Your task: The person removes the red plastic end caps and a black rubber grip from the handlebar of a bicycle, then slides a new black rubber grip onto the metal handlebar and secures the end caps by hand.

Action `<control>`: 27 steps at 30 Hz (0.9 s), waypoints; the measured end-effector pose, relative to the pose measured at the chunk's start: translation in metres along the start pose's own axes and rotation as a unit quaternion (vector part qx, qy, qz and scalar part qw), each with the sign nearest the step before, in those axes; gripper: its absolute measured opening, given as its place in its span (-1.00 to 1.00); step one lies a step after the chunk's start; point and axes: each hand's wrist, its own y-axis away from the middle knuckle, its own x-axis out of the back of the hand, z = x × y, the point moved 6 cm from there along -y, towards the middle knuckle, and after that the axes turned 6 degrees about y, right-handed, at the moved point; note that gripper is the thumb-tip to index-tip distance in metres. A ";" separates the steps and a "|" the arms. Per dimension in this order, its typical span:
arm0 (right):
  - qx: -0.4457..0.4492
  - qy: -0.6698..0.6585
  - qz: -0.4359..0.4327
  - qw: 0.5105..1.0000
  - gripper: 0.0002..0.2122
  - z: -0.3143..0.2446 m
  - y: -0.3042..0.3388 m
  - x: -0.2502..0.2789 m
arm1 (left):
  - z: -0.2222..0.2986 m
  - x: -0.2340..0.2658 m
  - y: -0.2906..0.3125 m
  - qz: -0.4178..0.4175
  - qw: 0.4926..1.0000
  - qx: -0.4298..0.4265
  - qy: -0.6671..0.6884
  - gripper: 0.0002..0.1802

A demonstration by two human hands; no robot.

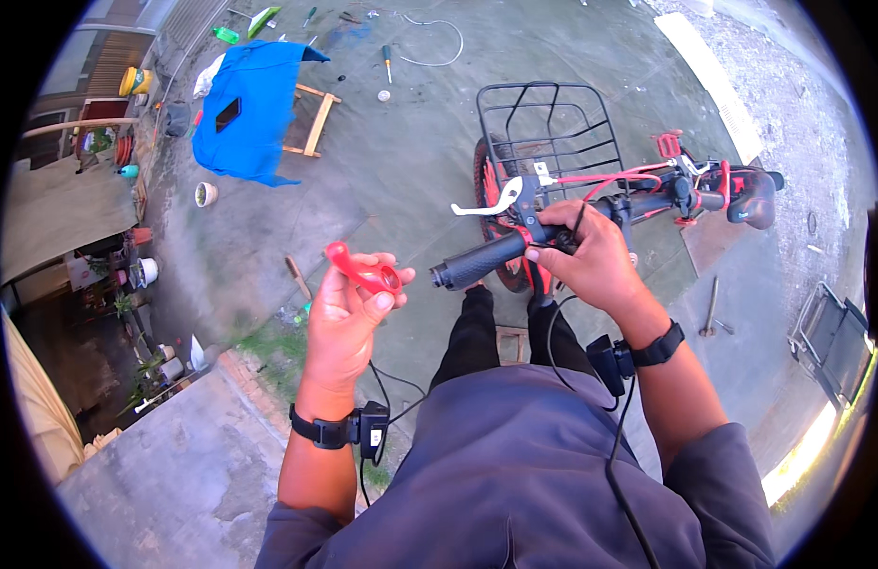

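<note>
My left hand (349, 313) is closed around a red bar end (365, 269), a curved piece with a round hollow at one end. It is held up to the left of the bicycle's handlebar grip (482, 261), apart from it. The grip is black, textured and points toward my left hand. My right hand (591, 256) is wrapped on the handlebar at the grip's inner end, beside the brake lever clamp. The white brake lever (491, 201) sticks out beyond the grip. Red cables (605, 178) run from the lever area. What lies under my right fingers is partly hidden.
A black wire basket (553, 123) sits over the bicycle's front wheel; the saddle (754, 199) is at right. A blue cloth (254, 119) bearing a phone (228, 115) covers a wooden stool (318, 123). A screwdriver (387, 64) and hammer (711, 308) lie on the ground.
</note>
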 end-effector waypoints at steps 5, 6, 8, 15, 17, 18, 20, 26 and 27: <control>-0.060 -0.025 -0.023 0.998 -0.64 -0.003 0.000 0.000 | 0.012 0.002 0.009 -0.045 0.991 0.009 0.124 -0.52; -0.070 -0.030 -0.027 0.997 -0.64 -0.001 0.001 0.001 | 0.012 -0.001 0.010 -0.052 0.990 0.007 0.131 -0.51; -0.066 -0.028 -0.027 0.997 -0.60 0.001 0.001 -0.001 | 0.014 -0.005 0.012 -0.061 0.988 0.004 0.143 -0.50; -0.067 -0.022 -0.027 0.997 -0.59 -0.001 0.001 0.000 | 0.015 -0.011 0.013 -0.076 0.986 0.014 0.150 -0.46; -0.068 -0.033 -0.028 0.997 -0.59 0.000 0.001 -0.001 | 0.015 -0.011 0.013 -0.079 0.985 0.017 0.153 -0.46; -0.067 -0.038 -0.028 0.997 -0.59 0.001 0.001 -0.001 | 0.015 -0.012 0.013 -0.080 0.984 0.020 0.156 -0.46; -0.065 -0.040 -0.027 0.997 -0.58 0.001 0.001 -0.001 | 0.014 -0.012 0.014 -0.079 0.984 0.025 0.159 -0.45; -0.075 -0.037 -0.033 0.996 -0.59 -0.002 0.000 -0.001 | 0.013 -0.013 0.014 -0.083 0.982 0.034 0.166 -0.43; -0.066 -0.033 -0.031 0.997 -0.59 -0.002 0.001 0.000 | 0.013 -0.013 0.015 -0.084 0.981 0.036 0.169 -0.43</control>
